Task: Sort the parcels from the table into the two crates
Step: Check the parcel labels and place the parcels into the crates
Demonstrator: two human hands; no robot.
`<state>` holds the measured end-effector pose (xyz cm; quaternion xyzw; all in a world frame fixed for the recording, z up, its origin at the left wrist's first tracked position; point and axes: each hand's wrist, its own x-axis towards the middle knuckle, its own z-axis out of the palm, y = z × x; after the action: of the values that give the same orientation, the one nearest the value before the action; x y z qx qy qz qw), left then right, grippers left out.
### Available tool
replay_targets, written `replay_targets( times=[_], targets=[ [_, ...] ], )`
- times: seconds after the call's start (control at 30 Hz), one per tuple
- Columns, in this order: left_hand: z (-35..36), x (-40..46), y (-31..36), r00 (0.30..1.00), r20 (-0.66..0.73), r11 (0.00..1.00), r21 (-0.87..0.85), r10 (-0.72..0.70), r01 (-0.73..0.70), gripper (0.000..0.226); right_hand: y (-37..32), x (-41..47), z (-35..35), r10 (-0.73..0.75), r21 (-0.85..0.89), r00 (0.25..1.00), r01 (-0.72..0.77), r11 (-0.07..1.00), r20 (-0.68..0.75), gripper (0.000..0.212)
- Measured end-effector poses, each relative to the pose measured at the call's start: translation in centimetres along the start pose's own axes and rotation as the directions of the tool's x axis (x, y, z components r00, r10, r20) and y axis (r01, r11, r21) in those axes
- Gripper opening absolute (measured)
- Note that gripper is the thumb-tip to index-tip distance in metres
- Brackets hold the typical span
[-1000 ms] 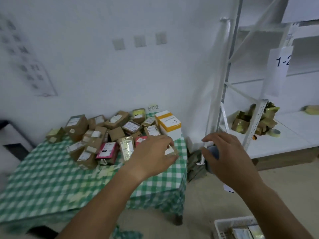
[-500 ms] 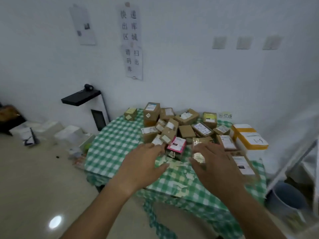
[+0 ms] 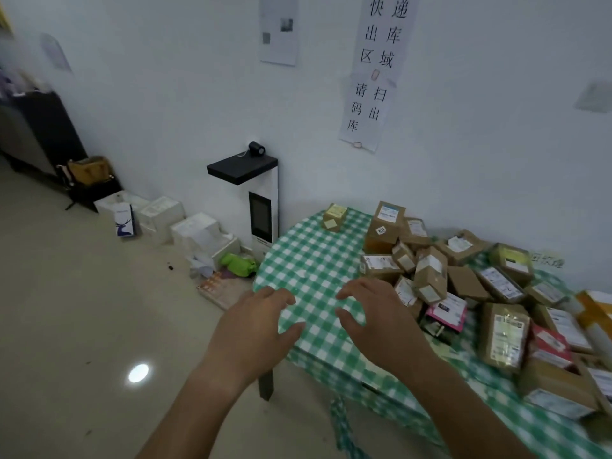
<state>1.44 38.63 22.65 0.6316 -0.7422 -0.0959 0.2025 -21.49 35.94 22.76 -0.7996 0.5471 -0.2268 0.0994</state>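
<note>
Bare left hand (image 3: 251, 329) lower centre of frame, palm down, fingers spread, empty, bare right hand (image 3: 377, 319) just beside, likewise

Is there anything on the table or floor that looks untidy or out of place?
Yes. The parcels lie in a jumbled heap, several tilted on each other. On the floor by the wall, crumpled paper and a green bag are strewn beside the white foam boxes.

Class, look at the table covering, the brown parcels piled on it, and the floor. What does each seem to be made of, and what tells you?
Table covering: probably thin cloth or plastic sheeting, green-and-white check, draping limply over the edge.
Brown parcels: cardboard, matte brown, with tape and paper labels.
Floor: hard and smooth, perhaps tile or polished concrete; it mirrors a lamp as a bright spot.
</note>
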Motion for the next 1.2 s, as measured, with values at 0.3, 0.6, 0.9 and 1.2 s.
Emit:
replay_targets(
  times=[0.3,0.6,0.9,1.2],
  targets=[
    [6.3,9.3,-0.1,0.988,0.129,0.994,-0.081,0.087,-0.077,0.047,7.2,4.0,1.1,0.103,0.007,0.994,-0.103,0.995,-0.027,0.019],
    [12.7,22.8,2.3,0.966,0.233,0.993,-0.062,0.114,-0.103,0.038,17.9,10.0,2.1,0.274,0.150,0.961,-0.265,0.952,-0.040,0.020],
    [17.8,37.3,-1.8,0.964,0.252,0.995,-0.071,0.083,-0.067,0.028,21.4,16.9,3.7,0.361,0.160,0.932,-0.354,0.921,-0.013,0.014],
    [28.8,55.7,-10.0,0.931,0.363,0.998,-0.028,-0.046,0.061,0.042,21.7,26.2,7.7,0.534,0.019,0.845,-0.534,0.845,0.026,0.010]
  ],
)
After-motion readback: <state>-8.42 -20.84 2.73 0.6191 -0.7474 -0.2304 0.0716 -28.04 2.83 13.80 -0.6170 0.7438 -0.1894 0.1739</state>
